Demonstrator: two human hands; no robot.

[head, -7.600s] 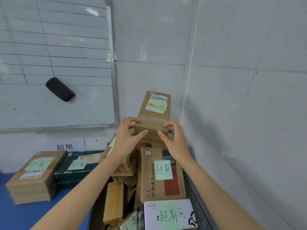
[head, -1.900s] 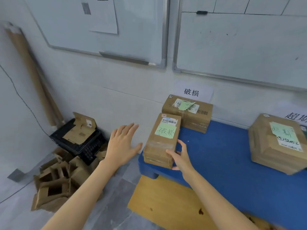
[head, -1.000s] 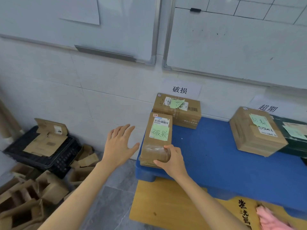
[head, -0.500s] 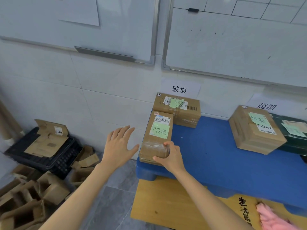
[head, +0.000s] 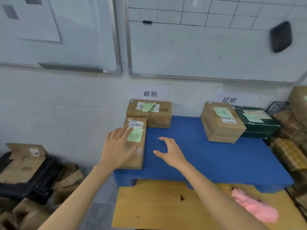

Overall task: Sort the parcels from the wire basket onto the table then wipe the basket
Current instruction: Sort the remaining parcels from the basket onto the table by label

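Observation:
A long brown parcel (head: 137,146) with a green note lies on the left end of the blue table (head: 216,156), in front of a second brown parcel (head: 149,113) under a wall label. My left hand (head: 117,147) hovers over or rests on its near left part with fingers straight. My right hand (head: 169,151) hovers open just right of it, holding nothing. Further right stand a brown parcel (head: 221,122) and a dark green parcel (head: 255,121). The wire basket (head: 276,107) with several parcels (head: 289,146) shows at the right edge.
A pink cloth (head: 252,206) lies on a yellow board (head: 166,205) in front of the table. On the floor to the left are a black crate (head: 41,181) and torn cardboard (head: 18,170). Whiteboards hang on the wall, with a black eraser (head: 280,36) on the right one.
My right hand has let go of the long parcel's near end and moved right. My left hand has come onto or over the parcel. The view has swung right, showing the basket.

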